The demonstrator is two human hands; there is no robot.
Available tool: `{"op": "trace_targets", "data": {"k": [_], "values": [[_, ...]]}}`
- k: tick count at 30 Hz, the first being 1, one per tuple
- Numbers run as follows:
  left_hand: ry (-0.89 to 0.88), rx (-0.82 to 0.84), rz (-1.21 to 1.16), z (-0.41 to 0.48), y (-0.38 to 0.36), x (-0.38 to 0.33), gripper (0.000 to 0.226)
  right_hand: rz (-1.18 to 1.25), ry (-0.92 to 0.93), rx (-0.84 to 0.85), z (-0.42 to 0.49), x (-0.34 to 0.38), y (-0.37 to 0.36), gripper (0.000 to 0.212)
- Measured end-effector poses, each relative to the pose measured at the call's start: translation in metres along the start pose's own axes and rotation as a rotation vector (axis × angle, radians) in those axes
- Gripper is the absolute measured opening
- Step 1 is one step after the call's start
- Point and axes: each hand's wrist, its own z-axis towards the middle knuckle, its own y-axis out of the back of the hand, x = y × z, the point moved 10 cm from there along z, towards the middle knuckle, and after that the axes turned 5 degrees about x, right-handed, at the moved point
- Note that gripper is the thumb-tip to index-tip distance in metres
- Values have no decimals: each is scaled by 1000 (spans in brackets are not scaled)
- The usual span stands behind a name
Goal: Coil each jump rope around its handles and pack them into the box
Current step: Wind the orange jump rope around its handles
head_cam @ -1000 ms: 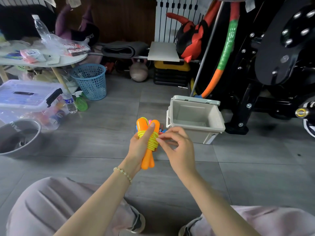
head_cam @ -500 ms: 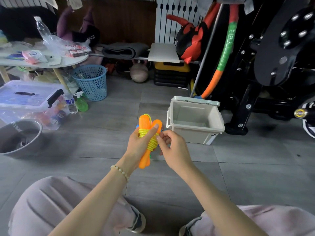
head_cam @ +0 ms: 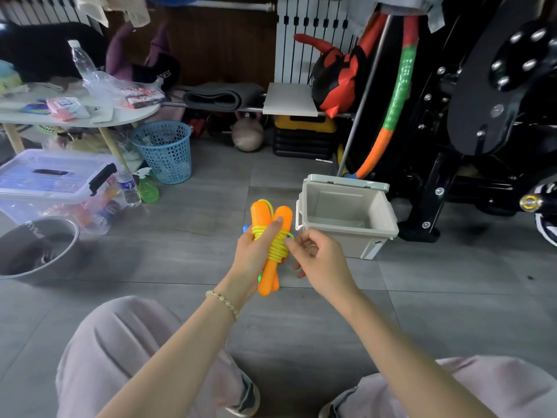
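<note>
The right hand has dipped slightly, still pinching the yellow rope coiled round orange handles, which the left hand grips. The open box sits at two o'clock, just beside. If the untucked end slips, the coil may unwind.

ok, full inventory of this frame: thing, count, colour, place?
jump rope: 1, orange handles, yellow cord coiled round them, held in both hands
box: 1, grey, open, floor right of the hands
basket: 1, blue, floor by the table
storage bin: 1, clear, black latch, floor left
water bottle: 1, clear, beside the bin
spray bottle: 1, green, beside the water bottle
table: 1, white, back left
hoop: 1, red, green, orange, leaning back right
exercise machine: 1, black, right
left hand: 1, grips the handles
right hand: 1, pinches the cord
</note>
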Motion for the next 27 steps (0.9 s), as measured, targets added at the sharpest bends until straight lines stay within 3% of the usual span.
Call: {"op": "trace_targets", "data": {"k": [5,9,12,17,22,27], "values": [[40,-31,-47,0,2,-9,40,-28,121,-22,-8,26,4,22],[42,73,-39,0,-15,-18,57,-148,240,-117,-19,50,25,18],[-80,145,135,-1,-31,-31,62,-184,93,-78,-15,37,38,19],[-103,368,159,13,-75,-50,37,237,-291,68,2,8,56,25],[-246,319,364,50,-110,-79,35,303,-272,135,43,10,75,42],[-139,368,433,112,-125,-69,44,389,-271,103,98,-14,88,40]]}}
